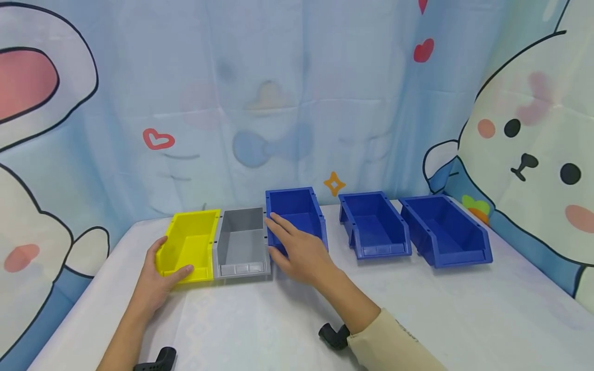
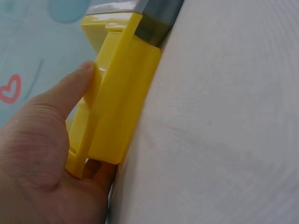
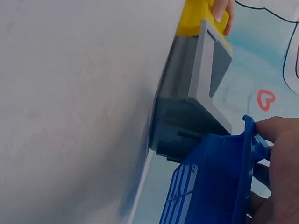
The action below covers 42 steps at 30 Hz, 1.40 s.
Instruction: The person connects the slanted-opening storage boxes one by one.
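My left hand [image 1: 158, 281] grips a yellow plastic bin [image 1: 191, 245] at its left side. In the left wrist view the thumb lies along the rim, with other fingers partly hidden beneath the bin. Right beside it stands a grey bin [image 1: 242, 242], its side against the yellow one. My right hand [image 1: 303, 252] reaches over the front of a blue bin [image 1: 292, 203] and holds its rim; the right wrist view shows the thumb at the rim and fingers behind it. That blue bin [image 3: 215, 177] appears raised off the table, near the grey bin [image 3: 180, 112].
Two more blue bins stand to the right, one nearer [image 1: 373, 224] and one at the far right [image 1: 443, 229]. A white cloth covers the table [image 1: 260, 319]. Behind it hangs a pale blue cartoon curtain [image 1: 278, 77]. Black camera mounts [image 1: 333, 337] sit at the wrists.
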Motion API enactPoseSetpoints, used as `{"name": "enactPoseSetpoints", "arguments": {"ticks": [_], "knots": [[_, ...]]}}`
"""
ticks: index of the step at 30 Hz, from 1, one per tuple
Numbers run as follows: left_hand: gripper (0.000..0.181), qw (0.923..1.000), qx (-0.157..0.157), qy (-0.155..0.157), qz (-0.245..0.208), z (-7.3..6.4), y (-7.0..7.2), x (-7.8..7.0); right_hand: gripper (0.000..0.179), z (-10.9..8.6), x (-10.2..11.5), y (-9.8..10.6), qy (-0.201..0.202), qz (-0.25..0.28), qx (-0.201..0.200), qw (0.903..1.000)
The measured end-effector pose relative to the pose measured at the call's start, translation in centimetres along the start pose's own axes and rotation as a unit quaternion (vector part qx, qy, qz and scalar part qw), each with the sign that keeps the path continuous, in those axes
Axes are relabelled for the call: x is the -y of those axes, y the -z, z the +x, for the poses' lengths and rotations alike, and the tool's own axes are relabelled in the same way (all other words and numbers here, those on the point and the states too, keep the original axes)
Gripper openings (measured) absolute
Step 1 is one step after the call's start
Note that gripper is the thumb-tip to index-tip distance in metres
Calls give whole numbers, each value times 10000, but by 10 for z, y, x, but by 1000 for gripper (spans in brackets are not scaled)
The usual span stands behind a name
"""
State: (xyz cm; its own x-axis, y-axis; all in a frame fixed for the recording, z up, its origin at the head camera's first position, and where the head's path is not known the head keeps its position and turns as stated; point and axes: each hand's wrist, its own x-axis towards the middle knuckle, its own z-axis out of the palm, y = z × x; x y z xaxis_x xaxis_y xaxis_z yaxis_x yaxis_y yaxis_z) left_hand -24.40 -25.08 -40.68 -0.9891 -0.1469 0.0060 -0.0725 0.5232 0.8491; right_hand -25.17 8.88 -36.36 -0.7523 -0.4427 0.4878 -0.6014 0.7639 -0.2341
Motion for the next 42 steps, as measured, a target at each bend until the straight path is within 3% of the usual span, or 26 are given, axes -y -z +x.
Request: {"name": "enactPoseSetpoints", "arguments": {"ticks": [14,42], "knots": [[113,10000,36,27,4,0,-1,-1,60,1,-1,0,-199,116,527,9983],[112,10000,21,16,12,0,-1,0,64,-3,1,-5,-513,394,909,9938]]}}
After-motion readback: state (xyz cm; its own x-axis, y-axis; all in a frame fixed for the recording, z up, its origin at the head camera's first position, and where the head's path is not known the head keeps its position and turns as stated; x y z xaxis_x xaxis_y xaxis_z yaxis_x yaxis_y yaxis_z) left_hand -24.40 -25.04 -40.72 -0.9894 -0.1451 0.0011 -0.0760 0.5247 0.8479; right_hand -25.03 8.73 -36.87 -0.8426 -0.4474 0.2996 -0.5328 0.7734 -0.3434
